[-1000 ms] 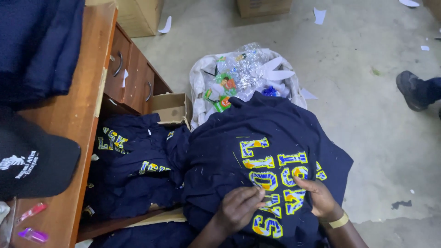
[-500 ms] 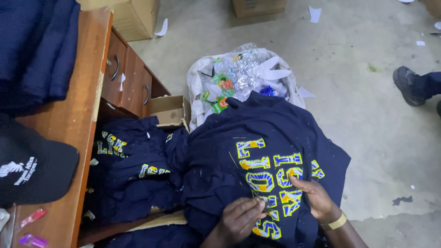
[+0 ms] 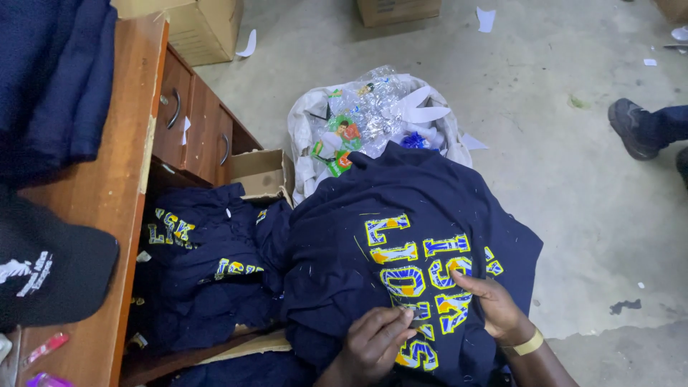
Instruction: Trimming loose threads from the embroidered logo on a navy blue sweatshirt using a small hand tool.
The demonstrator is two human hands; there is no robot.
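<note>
A navy garment [image 3: 358,236] with blue and yellow embroidered letters lies spread over my lap. My left hand [image 3: 373,344] rests on its lower part, fingertips pinched at the cloth beside the letters. My right hand [image 3: 494,308], with a yellow band on the wrist, lies flat on the lettering, fingers spread and touching the stitching. Loose thread ends show on the fabric. What my left fingers pinch is too small to tell.
More navy garments [image 3: 208,272] are piled in a cardboard box [image 3: 261,175] to the left. A wooden desk [image 3: 107,186] with drawers holds folded navy cloth and a black cap [image 3: 50,272]. A white sack of plastic waste [image 3: 373,122] sits ahead. Another person's shoe [image 3: 634,129] is at right.
Both hands have shifted slightly down and along the lettering; the left fingers have drawn closer together on the cloth. The other person's shoe has moved a little.
</note>
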